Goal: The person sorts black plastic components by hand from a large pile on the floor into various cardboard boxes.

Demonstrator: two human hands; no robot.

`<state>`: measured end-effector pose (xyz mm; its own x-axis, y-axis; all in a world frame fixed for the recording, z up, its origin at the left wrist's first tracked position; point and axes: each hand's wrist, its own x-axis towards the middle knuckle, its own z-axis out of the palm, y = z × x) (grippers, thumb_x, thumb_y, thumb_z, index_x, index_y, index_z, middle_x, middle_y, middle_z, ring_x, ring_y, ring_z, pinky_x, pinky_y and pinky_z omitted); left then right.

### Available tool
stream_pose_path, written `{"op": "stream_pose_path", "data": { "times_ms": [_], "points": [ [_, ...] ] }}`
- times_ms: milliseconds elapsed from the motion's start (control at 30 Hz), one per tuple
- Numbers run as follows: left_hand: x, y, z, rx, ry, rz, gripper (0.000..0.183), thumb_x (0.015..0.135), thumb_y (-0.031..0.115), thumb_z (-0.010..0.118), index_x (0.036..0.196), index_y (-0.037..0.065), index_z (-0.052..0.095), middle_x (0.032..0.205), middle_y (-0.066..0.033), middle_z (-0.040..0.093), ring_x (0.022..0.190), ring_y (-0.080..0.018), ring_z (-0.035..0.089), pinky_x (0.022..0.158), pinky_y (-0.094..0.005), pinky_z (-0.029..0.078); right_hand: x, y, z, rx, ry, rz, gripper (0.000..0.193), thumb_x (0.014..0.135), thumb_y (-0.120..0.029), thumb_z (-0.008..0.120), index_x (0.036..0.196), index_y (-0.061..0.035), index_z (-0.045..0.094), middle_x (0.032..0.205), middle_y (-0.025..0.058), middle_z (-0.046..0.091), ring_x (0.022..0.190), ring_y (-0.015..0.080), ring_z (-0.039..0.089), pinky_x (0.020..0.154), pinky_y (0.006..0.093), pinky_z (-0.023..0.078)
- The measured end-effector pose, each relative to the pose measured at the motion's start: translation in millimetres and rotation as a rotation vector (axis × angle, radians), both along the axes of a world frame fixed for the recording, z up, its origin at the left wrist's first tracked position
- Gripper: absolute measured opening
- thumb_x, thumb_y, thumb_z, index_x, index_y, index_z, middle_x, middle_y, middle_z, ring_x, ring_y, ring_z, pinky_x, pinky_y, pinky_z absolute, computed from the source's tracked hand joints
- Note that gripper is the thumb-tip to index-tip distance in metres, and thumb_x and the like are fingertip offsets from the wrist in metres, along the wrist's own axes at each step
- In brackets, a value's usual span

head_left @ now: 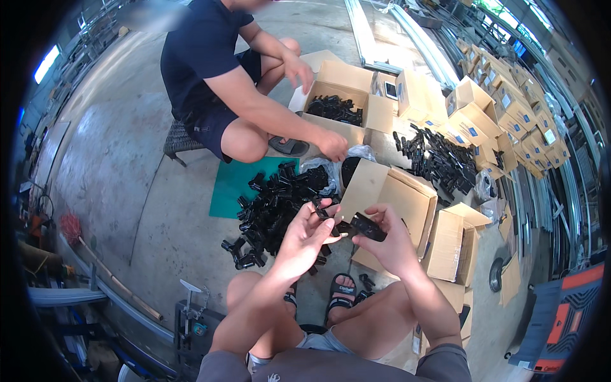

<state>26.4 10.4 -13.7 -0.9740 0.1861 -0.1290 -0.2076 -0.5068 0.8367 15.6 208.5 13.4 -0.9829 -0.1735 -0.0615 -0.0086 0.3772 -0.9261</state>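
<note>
Both of my hands are raised in front of my knees. My left hand point(307, 240) grips a small black part point(320, 209) between thumb and fingers, which hide much of its shape. Close beside it, my right hand point(389, 245) holds a short, thick black cylindrical piece point(368, 226) with thumb and fingers around it. A narrow gap separates the two hands. Below and left of them lies a heap of black branched fittings point(270, 207), partly on a green mat point(228, 184). An open cardboard box point(407, 213) stands just beyond my right hand.
A co-worker point(210, 70) squats on a low woven stool at the far left, one hand near a plastic bag point(361, 153). Another open box point(347, 77) holds black parts. More black pieces point(439, 159) lie right; stacked cartons point(509, 105) stand behind. An orange-and-grey case point(563, 325) is lower right.
</note>
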Motion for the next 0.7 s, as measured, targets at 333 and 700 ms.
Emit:
{"op": "stream_pose_path", "data": {
  "times_ms": [333, 700],
  "points": [
    [4, -18, 6, -0.494, 0.211, -0.134, 0.045, 0.088, 0.003, 0.071, 0.131, 0.000, 0.058, 0.117, -0.0075, 0.067, 0.100, -0.0112, 0.063, 0.088, -0.0282, 0.052, 5, -17, -4, -0.280, -0.100, 0.013, 0.047, 0.080, 0.003, 0.076, 0.122, 0.0016, 0.056, 0.113, 0.0104, 0.064, 0.098, 0.0133, 0.064, 0.082, 0.0252, 0.052],
    [10, -4, 12, -0.599, 0.295, -0.085, 0.047, 0.081, 0.003, 0.076, 0.125, 0.000, 0.059, 0.111, -0.0186, 0.070, 0.103, -0.0300, 0.070, 0.089, -0.0371, 0.054, 7, -8, -9, -0.427, -0.087, 0.075, 0.044, 0.077, 0.008, 0.077, 0.119, 0.0049, 0.063, 0.102, 0.0106, 0.069, 0.087, 0.0135, 0.069, 0.073, 0.0237, 0.055]
  ]
}}
